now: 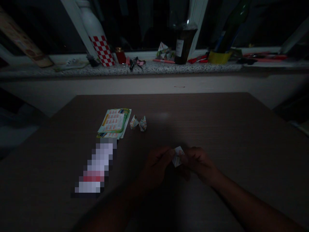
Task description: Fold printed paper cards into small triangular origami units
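A small piece of folded printed paper (178, 154) is held up between my two hands, above the front middle of the table. My left hand (158, 166) pinches its left side between thumb and fingers. On its right side, my right hand (200, 164) has the paper gripped, the thumb lying over its face. Farther back and to the left stand two folded paper pieces (143, 123), pointed at the top and close together. Beside them lies a stack of printed paper sheets (113, 121). The light is dim, so the finer folds are hard to see.
A blurred-out rectangular object (98, 164) lies on the dark wooden table (217, 122) at the left. Behind the table, a granite windowsill (149, 68) carries a red-and-white checked bottle (102, 48), a dark container (183, 45), a green bottle (229, 25) and small clutter.
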Motion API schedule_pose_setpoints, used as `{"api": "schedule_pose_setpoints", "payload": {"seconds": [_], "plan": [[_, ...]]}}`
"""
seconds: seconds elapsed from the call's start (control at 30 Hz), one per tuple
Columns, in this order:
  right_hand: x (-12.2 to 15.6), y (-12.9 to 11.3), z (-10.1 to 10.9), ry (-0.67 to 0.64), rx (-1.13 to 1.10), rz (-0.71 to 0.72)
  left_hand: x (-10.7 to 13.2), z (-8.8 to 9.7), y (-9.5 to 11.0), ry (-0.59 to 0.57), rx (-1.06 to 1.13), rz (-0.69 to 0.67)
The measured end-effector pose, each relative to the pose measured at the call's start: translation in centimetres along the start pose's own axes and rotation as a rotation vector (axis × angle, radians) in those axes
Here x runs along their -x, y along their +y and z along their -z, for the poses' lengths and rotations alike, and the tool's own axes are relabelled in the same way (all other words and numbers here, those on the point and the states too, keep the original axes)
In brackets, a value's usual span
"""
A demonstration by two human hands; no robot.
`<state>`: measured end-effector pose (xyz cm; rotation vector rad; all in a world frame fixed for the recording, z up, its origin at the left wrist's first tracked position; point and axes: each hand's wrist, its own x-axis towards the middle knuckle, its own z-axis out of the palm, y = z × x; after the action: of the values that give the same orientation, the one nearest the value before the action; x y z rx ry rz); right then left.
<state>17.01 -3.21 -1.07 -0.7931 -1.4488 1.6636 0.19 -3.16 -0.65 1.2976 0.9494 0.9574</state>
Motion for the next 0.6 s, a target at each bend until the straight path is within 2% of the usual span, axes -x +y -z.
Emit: {"api": "schedule_pose_setpoints", "payload": {"seconds": [0.1, 0.27, 0.4, 0.6], "plan": [[0.1, -0.2, 0.2, 0.043, 0.064, 0.029, -0.1, 0.0, -0.2, -0.014, 0.001, 0.016], [0.4, -0.4, 0.1, -0.044, 0.2, 0.002, -0.1, -0.2, 0.4, -0.026, -0.09, -0.06], [0.1, -0.2, 0.1, -0.041, 0.177, 0.02, -0.2, 0.0, 1.0, -0.013, -0.15, -0.1], [-0.2, 0.0, 0.2, 0.0, 0.119, 0.011, -0.6, 0.2, 0.7, -0.024, -0.098, -0.022]]}}
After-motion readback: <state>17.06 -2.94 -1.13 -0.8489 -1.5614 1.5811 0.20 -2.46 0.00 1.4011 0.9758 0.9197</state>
